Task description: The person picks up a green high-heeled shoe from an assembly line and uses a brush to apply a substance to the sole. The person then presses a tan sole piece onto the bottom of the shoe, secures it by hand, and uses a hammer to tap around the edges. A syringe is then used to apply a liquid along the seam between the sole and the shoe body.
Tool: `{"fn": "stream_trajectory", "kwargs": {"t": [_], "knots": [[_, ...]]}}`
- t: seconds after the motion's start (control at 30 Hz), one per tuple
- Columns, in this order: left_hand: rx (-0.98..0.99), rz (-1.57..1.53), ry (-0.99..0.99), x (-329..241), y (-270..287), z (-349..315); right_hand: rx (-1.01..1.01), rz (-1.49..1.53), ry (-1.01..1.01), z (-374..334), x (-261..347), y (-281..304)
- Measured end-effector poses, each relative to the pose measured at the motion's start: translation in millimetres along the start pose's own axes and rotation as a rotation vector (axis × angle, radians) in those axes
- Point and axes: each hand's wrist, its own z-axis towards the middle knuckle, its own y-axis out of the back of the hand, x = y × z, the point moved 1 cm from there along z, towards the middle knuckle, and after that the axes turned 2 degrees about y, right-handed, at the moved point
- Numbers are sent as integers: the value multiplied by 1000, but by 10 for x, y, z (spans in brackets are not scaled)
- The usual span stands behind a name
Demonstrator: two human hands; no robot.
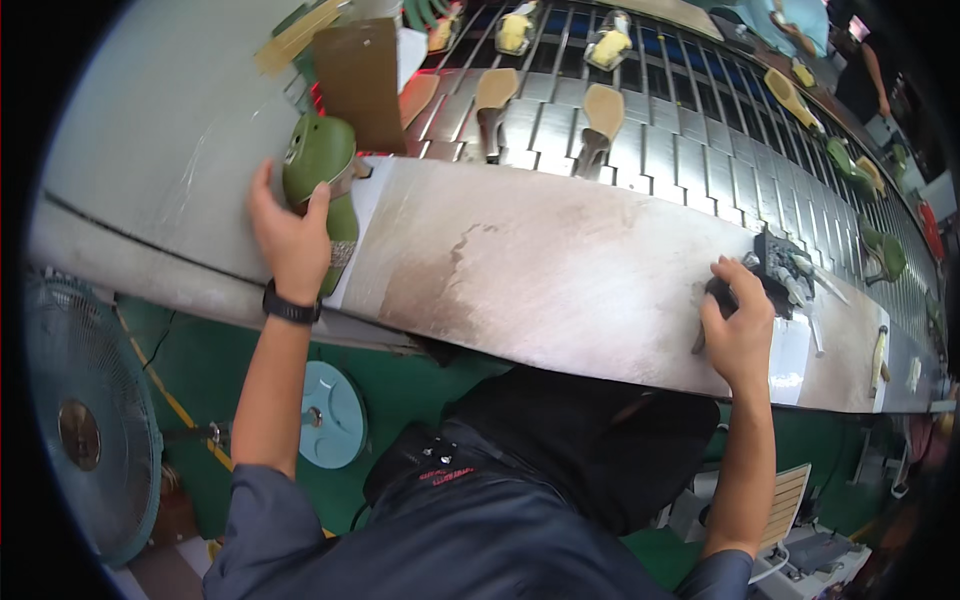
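At the left of the work ledge, my left hand [290, 230] is curved around a green shoe [322, 155], thumb on its near side and fingers along its outer side. A band with a glittery surface [342, 254] crosses its lower part. On the right, my right hand [738, 325] is closed, with fingers bent around a small dark object [720, 293], mostly hidden by the hand, so its kind is unclear. Just beyond that hand lies a crumpled dark and grey bundle [785, 268], like rag or plastic, with pale strips sticking out.
Beyond the ledge [520, 260], a slatted metal conveyor carries tan soles with dark heels [603, 110], yellow pieces in clear holders [608, 45] and green shoes [882, 250]. A brown board [362, 85] stands near the left shoe. A fan [90, 420] and blue round stool [332, 415] are below left.
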Motion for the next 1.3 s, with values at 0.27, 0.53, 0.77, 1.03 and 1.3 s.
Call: {"fn": "stream_trajectory", "kwargs": {"t": [0.27,0.53,0.77,1.03,1.3], "knots": [[744,-212,-137,-1425,-1455,-364,26,780,-257,1095,-56,-536],[914,-36,-190,-1813,-3120,-121,-44,1270,-506,1098,-99,-530],[1207,-620,-302,-2585,-2630,-285,-144,1370,-574,1086,-258,-581],[742,95,-126,-1599,-4908,815,-64,1321,-724,1142,-155,-513],[508,380,175,-1878,-5881,994,-136,1407,-695,1069,-176,-511]]}}
